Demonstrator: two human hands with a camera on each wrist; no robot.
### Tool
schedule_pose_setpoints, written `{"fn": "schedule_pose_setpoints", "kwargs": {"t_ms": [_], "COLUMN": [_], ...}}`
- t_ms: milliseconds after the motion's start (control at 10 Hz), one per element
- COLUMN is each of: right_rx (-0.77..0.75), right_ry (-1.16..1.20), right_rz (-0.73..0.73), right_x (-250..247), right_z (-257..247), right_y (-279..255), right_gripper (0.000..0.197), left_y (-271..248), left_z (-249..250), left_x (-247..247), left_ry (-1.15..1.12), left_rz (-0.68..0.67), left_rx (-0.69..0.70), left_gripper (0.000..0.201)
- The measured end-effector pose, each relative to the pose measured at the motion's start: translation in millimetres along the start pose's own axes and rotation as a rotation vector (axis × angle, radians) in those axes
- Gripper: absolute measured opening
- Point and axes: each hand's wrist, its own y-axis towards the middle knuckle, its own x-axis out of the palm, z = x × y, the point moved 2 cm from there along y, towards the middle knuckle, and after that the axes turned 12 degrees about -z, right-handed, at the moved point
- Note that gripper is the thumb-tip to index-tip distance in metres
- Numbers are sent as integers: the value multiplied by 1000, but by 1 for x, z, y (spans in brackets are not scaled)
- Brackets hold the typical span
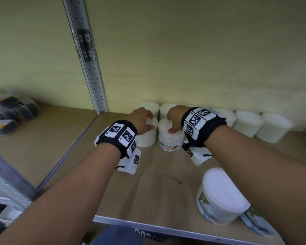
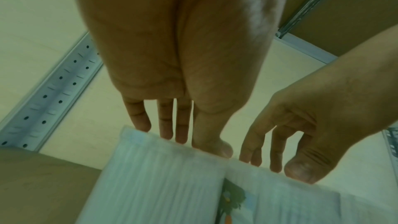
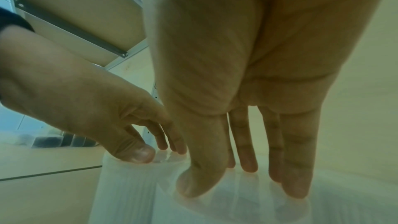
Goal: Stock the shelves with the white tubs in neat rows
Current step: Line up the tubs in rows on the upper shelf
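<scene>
Your left hand [image 1: 143,119] sits on top of a white cylindrical plastic tub of cotton buds [image 1: 147,137], fingers draped over the far rim of its lid and thumb on the near edge, so the hand grips the tub from above. Your right hand [image 1: 175,119] grips a second tub of the same kind, this one showing an orange and blue "COTTON BUDS" label [image 1: 170,138], in the same way: fingers spread over the clear lid, thumb pressing the near rim, as the right wrist view shows plainly. The two held tubs stand upright and touch side by side on the brown wooden shelf board [image 1: 148,183]. Just behind your fingers, a back row of plain white tubs [image 1: 247,123] runs along the pale yellow back panel [image 1: 184,50], starting behind your left hand and stretching well off to the right of your right hand. Nearer to you than your right wrist, a larger-looking white tub with a green and blue label [image 1: 219,195] stands close to the shelf's front edge, with another labelled pack [image 1: 256,221] beside it, partly hidden by your forearm. Far out to the left of your left hand, beyond the perforated grey metal upright [image 1: 88,64], dark grey and orange packets [image 1: 9,112] lie on the neighbouring shelf.
</scene>
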Motion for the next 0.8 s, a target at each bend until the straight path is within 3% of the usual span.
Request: {"fn": "schedule_pose_setpoints", "kwargs": {"t_ms": [200, 300, 400, 600, 800], "right_rx": [52, -20, -8, 14, -4], "right_ry": [-12, -27, -18, 135, 96], "right_rz": [30, -80, 10, 107, 81], "right_x": [0, 7, 3, 3, 2], "right_z": [1, -2, 0, 6, 6], "right_y": [-4, 13, 8, -1, -2], "right_gripper": [53, 68, 65, 53, 54], "left_y": [-7, -9, -9, 0, 2], "left_z": [4, 4, 4, 0, -1], "left_x": [-12, -19, -22, -15, -13], "left_ry": [58, 97, 81, 101, 139], "left_rz": [-112, -169, -183, -67, -94], "left_rx": [46, 67, 76, -69, -87], "left_gripper": [49, 51, 54, 59, 58]}}
